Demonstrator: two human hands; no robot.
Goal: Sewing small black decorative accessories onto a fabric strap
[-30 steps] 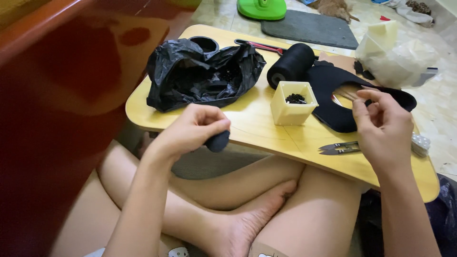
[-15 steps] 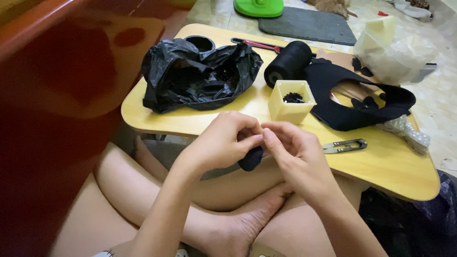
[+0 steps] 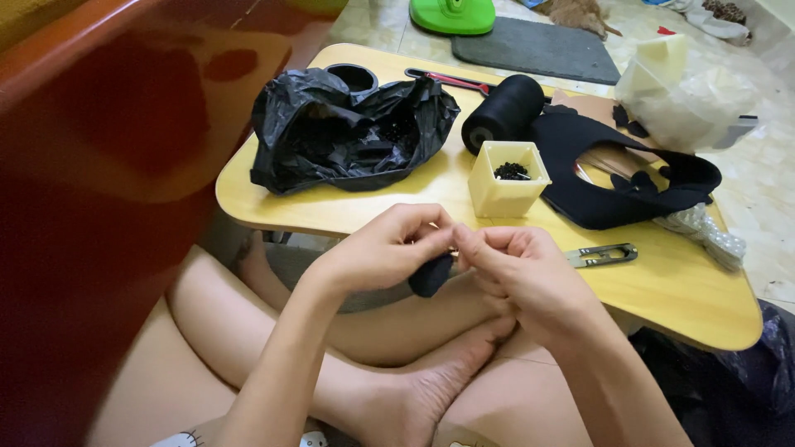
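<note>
Both hands are meeting just in front of the near edge of the small yellow table (image 3: 397,217), above the person's crossed legs. The left hand (image 3: 377,252) is pinching a small black fabric piece (image 3: 431,276) between thumb and fingertips, and the right hand (image 3: 522,273) is closing its fingers against the same piece from the other side. The piece is hanging below the fingers, its long axis tilting down and toward the left. On the table beyond are lying a crumpled black plastic bag (image 3: 348,132), a black thread spool (image 3: 503,112), a cream square cup (image 3: 507,178) and thread snips (image 3: 600,255).
</note>
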